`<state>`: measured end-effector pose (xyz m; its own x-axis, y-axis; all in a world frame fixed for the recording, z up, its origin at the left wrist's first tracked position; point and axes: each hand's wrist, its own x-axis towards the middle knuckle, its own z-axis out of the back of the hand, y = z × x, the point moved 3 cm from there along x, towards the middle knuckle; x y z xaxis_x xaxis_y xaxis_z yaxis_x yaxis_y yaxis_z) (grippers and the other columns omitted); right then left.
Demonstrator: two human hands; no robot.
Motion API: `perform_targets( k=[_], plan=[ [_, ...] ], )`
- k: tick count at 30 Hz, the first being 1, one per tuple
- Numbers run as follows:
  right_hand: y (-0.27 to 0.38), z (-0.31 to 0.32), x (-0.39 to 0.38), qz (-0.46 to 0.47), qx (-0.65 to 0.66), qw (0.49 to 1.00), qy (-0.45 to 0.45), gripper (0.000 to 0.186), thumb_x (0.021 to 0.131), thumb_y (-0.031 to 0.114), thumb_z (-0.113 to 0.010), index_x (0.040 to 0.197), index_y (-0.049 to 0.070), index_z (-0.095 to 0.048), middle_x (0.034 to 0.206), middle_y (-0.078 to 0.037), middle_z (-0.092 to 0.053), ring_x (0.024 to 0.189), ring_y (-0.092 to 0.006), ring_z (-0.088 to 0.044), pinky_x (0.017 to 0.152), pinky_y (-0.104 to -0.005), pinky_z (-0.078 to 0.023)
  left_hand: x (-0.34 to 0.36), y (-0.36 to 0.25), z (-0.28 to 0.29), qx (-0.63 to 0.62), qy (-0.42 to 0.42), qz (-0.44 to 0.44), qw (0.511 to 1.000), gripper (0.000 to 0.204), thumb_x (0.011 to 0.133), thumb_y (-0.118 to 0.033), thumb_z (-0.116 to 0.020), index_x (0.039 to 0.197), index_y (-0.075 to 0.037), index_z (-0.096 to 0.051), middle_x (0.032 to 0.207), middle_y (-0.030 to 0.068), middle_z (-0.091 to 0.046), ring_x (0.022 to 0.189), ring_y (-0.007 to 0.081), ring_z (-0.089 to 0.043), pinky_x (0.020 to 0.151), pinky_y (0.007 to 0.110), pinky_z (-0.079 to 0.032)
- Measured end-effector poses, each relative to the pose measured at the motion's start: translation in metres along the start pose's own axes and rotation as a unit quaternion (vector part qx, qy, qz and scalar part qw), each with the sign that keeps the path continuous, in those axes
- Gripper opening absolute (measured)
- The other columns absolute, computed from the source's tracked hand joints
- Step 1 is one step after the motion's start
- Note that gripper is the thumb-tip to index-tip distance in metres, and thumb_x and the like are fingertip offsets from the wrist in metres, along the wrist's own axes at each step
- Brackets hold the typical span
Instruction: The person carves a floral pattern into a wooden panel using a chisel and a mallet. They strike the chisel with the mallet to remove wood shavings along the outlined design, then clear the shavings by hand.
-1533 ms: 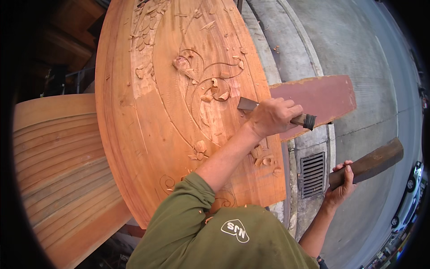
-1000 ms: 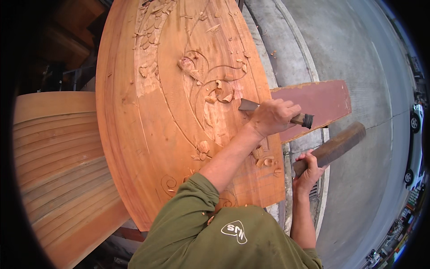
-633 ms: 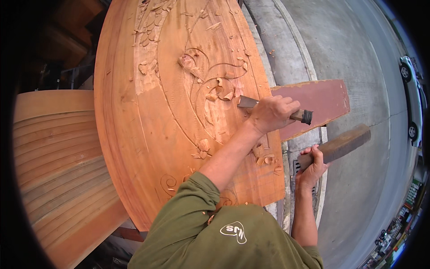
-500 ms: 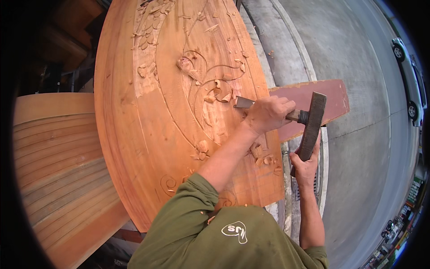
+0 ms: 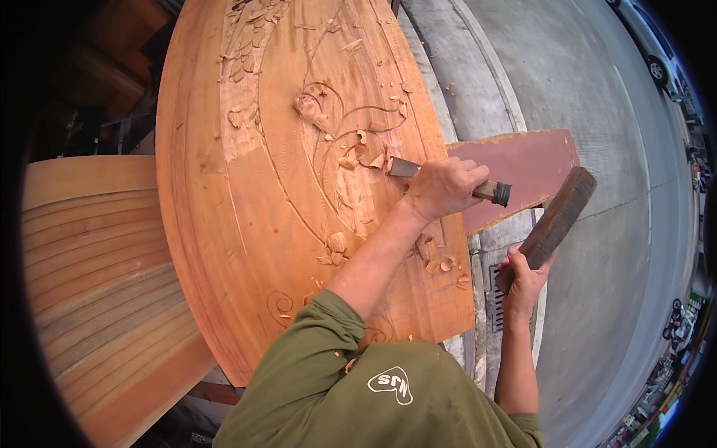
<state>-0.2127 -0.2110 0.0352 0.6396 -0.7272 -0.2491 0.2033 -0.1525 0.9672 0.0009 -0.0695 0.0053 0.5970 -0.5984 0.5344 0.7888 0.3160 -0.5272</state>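
Note:
My left hand (image 5: 444,188) is closed around a wood chisel (image 5: 404,168). Its metal blade points left, with the tip touching curled shavings on a carved wooden panel (image 5: 213,194). The dark-banded butt of the handle sticks out to the right of my fist. Farther right, my right hand (image 5: 525,284) grips the lower end of a dark wooden mallet (image 5: 565,211), a thick bar tilted up and to the right. A gap separates the mallet from the chisel butt. Scroll lines and partly cut leaf shapes cover the panel, and loose wood chips (image 5: 337,243) lie across it.
A reddish board (image 5: 515,168) juts out from under the panel's right side. Slatted wooden boards (image 5: 112,276) lie at the left. On the right are a concrete pavement (image 5: 597,112), a drain grate (image 5: 496,306) and a parked car (image 5: 657,56).
The mallet has swung away from the chisel butt, to the right, and my right hand has shifted slightly right with it. My left hand and the chisel stay nearly where they were.

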Motion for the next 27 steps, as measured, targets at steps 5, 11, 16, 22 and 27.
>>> perform_targets(
  k=[5, 11, 16, 22, 27],
  plan=[
    [-0.013, -0.045, -0.031, 0.001, -0.049, 0.998, 0.044, 0.097, 0.094, 0.0, -0.075, 0.177, 0.01, -0.026, 0.098, -0.002, -0.06, 0.081, -0.0113, -0.063, 0.073, -0.0295, -0.056, 0.004, -0.002, -0.002, -0.016, 0.006, -0.01, 1.0, 0.034, 0.082, -0.034, -0.09, 0.088, -0.016, -0.062, 0.08, 0.0021, -0.065, 0.075, 0.0264, -0.073, 0.061, 0.042, -0.058],
    [-0.009, -0.016, -0.021, -0.04, -0.002, 0.999, 0.009, 0.086, 0.093, -0.002, -0.076, 0.168, 0.008, -0.036, 0.099, -0.002, -0.062, 0.084, -0.0111, -0.064, 0.076, -0.0281, -0.056, 0.0, 0.0, 0.009, -0.01, 0.016, -0.005, 1.0, 0.035, 0.081, -0.036, -0.091, 0.089, -0.016, -0.062, 0.079, 0.0014, -0.065, 0.076, 0.0254, -0.073, 0.06, 0.042, -0.057],
    [-0.023, -0.044, -0.043, -0.021, -0.046, 0.996, 0.076, 0.086, 0.093, -0.003, -0.078, 0.167, 0.012, -0.035, 0.111, -0.005, -0.061, 0.094, -0.0133, -0.064, 0.082, -0.0296, -0.057, 0.001, -0.003, 0.015, -0.035, 0.04, -0.013, 0.998, 0.038, 0.079, -0.037, -0.092, 0.087, -0.015, -0.062, 0.077, 0.0012, -0.063, 0.075, 0.025, -0.072, 0.06, 0.041, -0.057],
    [-0.032, -0.034, -0.051, 0.01, 0.045, 0.999, -0.008, 0.1, 0.092, -0.004, -0.079, 0.174, 0.013, -0.026, 0.112, -0.004, -0.061, 0.096, -0.0128, -0.062, 0.083, -0.0295, -0.056, -0.003, -0.008, 0.017, -0.039, 0.018, -0.039, 0.998, 0.041, 0.08, -0.041, -0.091, 0.082, -0.015, -0.059, 0.075, 0.0016, -0.062, 0.072, 0.0239, -0.072, 0.058, 0.04, -0.055],
    [-0.014, -0.047, -0.053, -0.009, -0.07, 0.994, 0.086, 0.11, 0.095, -0.003, -0.078, 0.181, 0.014, -0.012, 0.112, -0.003, -0.059, 0.094, -0.0119, -0.058, 0.085, -0.0289, -0.053, -0.009, -0.001, 0.015, -0.025, 0.039, -0.035, 0.998, 0.041, 0.079, -0.039, -0.091, 0.08, -0.015, -0.057, 0.073, 0.0021, -0.06, 0.069, 0.024, -0.07, 0.057, 0.04, -0.054]
  ],
)
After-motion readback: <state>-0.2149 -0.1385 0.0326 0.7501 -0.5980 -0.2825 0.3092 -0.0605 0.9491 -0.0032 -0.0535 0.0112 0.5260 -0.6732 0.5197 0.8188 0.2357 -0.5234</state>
